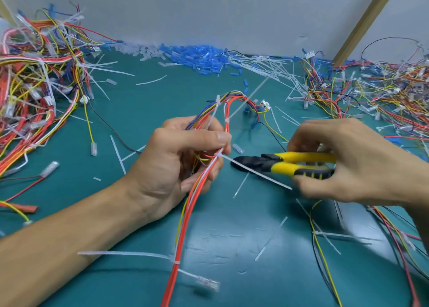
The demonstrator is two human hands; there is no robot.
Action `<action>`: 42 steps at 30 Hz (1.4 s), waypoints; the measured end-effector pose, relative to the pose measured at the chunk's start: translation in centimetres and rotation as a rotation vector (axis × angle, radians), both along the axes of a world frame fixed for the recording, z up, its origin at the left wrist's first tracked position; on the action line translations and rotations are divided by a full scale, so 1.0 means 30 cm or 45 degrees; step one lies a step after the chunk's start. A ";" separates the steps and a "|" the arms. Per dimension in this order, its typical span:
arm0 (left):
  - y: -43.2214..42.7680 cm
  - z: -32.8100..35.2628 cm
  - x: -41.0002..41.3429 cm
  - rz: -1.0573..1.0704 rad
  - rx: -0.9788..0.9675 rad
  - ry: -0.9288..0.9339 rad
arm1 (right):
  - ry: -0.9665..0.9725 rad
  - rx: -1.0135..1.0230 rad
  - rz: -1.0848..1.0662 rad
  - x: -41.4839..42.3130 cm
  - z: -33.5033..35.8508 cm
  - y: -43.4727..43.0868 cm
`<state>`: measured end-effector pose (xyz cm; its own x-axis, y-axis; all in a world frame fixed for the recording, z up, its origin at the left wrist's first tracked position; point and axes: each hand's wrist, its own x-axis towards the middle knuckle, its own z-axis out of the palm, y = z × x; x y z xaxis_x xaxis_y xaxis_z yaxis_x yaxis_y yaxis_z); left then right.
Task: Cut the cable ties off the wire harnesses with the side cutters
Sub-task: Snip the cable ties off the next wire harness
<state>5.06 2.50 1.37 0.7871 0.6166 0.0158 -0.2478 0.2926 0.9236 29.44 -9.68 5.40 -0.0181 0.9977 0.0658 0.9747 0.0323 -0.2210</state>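
- Two hands are at work. The left hand (185, 163) grips the looped wire harness (197, 214) over the mat, thumb and forefinger pinching it at a white cable tie (255, 172). The right hand (343, 158) curls round the yellow-and-black handles of the side cutters (278, 165).
- Step in hand, as I judge it: bringing the cutters to that pinched tie. Their dark jaws point at its head from just short of it and look nearly together. The tie's tail crosses in front of them.
- The next move calls for opening the jaws and slipping one blade under the strap beside the head, clear of the insulation.
- More ties wait: one on the loop (226, 120) and one lower down (176, 261).
- Wires are thin, glossy and limp, in orange, yellow, white and blue. Ties are stiff translucent strips.
- The green mat (139, 121) is matte and strewn with clipped ties, with tangled harness piles (34, 86) on either side.
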 end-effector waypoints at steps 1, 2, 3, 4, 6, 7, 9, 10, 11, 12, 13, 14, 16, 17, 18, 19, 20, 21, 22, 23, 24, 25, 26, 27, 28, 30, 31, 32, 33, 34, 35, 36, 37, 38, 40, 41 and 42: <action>0.001 -0.001 0.000 0.024 0.003 -0.014 | 0.035 0.046 -0.031 -0.002 -0.002 0.003; 0.002 -0.002 0.000 0.043 0.003 -0.029 | 0.093 0.066 -0.068 -0.002 -0.004 0.006; 0.002 -0.002 0.002 0.057 -0.002 -0.042 | 0.191 0.071 -0.102 0.000 -0.007 0.008; 0.002 -0.002 0.002 0.066 -0.008 -0.050 | 0.352 0.073 -0.123 0.000 -0.005 0.008; 0.003 -0.002 0.002 0.070 -0.018 -0.055 | 0.718 0.127 -0.111 0.001 0.008 0.005; 0.004 -0.003 0.002 0.071 -0.023 -0.054 | 0.800 0.162 -0.083 0.001 0.013 0.003; 0.006 -0.003 0.000 0.067 -0.032 -0.052 | 0.683 0.258 -0.039 -0.006 0.010 0.002; 0.006 -0.003 0.000 0.065 -0.034 -0.052 | 0.545 0.320 -0.038 -0.015 0.003 0.004; 0.006 -0.003 0.001 0.063 -0.038 -0.053 | 0.440 0.391 -0.055 -0.022 -0.007 0.004; 0.006 -0.003 0.001 0.060 -0.041 -0.055 | 0.392 0.454 -0.065 -0.031 -0.019 0.006; 0.006 -0.003 0.001 0.055 -0.044 -0.056 | 0.394 0.496 -0.063 -0.042 -0.028 0.010; 0.006 -0.004 0.001 0.049 -0.045 -0.056 | 0.403 0.518 -0.050 -0.054 -0.037 0.016; 0.007 -0.004 0.000 0.037 -0.043 -0.056 | 0.321 0.542 -0.020 -0.077 -0.047 0.024; 0.007 -0.004 -0.001 0.032 -0.043 -0.060 | 0.253 0.544 -0.014 -0.087 -0.049 0.026; 0.007 -0.003 -0.002 0.024 -0.041 -0.066 | 0.205 0.537 -0.014 -0.096 -0.051 0.029; 0.006 -0.002 -0.003 0.015 -0.038 -0.071 | 0.176 0.534 -0.024 -0.103 -0.053 0.030; 0.006 -0.002 -0.002 0.005 -0.031 -0.074 | 0.167 0.543 -0.042 -0.108 -0.057 0.029; 0.004 -0.003 -0.002 -0.003 -0.025 -0.074 | 0.175 0.559 -0.068 -0.110 -0.060 0.029; 0.003 -0.004 -0.001 -0.010 -0.022 -0.074 | 0.192 0.575 -0.099 -0.110 -0.065 0.030; 0.002 -0.004 -0.002 -0.015 -0.023 -0.075 | 0.201 0.587 -0.120 -0.110 -0.066 0.031; 0.001 -0.004 -0.002 -0.020 -0.025 -0.080 | 0.194 0.596 -0.127 -0.110 -0.066 0.032; 0.000 -0.003 -0.002 -0.026 -0.025 -0.085 | 0.182 0.596 -0.128 -0.111 -0.064 0.032; 0.000 -0.001 -0.001 -0.032 -0.023 -0.087 | 0.175 0.592 -0.125 -0.111 -0.063 0.033; -0.001 -0.001 -0.001 -0.038 -0.016 -0.086 | 0.175 0.589 -0.123 -0.111 -0.062 0.033; -0.002 -0.001 0.000 -0.047 -0.003 -0.082 | 0.184 0.586 -0.123 -0.110 -0.061 0.033; -0.003 -0.003 0.000 -0.068 0.023 -0.077 | 0.205 0.575 -0.118 -0.110 -0.064 0.036; -0.005 -0.003 0.000 -0.074 0.030 -0.075 | 0.211 0.572 -0.112 -0.111 -0.066 0.037; -0.006 -0.003 0.000 -0.074 0.035 -0.072 | 0.218 0.572 -0.108 -0.112 -0.068 0.037; -0.006 -0.003 0.001 -0.063 0.039 -0.067 | 0.228 0.572 -0.105 -0.114 -0.068 0.037; -0.007 -0.004 0.001 -0.042 0.044 -0.061 | 0.240 0.573 -0.105 -0.115 -0.069 0.037; -0.007 -0.004 0.002 -0.020 0.046 -0.058 | 0.256 0.573 -0.108 -0.115 -0.069 0.036; -0.007 -0.005 0.002 -0.004 0.044 -0.057 | 0.272 0.573 -0.112 -0.115 -0.068 0.036; -0.007 -0.005 0.003 -0.002 0.040 -0.058 | 0.284 0.572 -0.115 -0.116 -0.067 0.035; -0.007 -0.005 0.003 -0.012 0.038 -0.057 | 0.291 0.572 -0.115 -0.116 -0.067 0.035; -0.010 -0.005 0.003 -0.054 0.054 -0.043 | 0.292 0.565 -0.103 -0.120 -0.070 0.036; -0.012 -0.005 0.005 -0.073 0.081 -0.024 | 0.289 0.555 -0.095 -0.122 -0.072 0.036; -0.015 -0.006 0.007 -0.078 0.122 0.001 | 0.283 0.543 -0.085 -0.124 -0.075 0.035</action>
<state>5.28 2.04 1.20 0.8235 0.5628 0.0715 -0.2312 0.2178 0.9482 25.72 -8.63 3.14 0.1059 0.8793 0.4643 0.9083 0.1045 -0.4050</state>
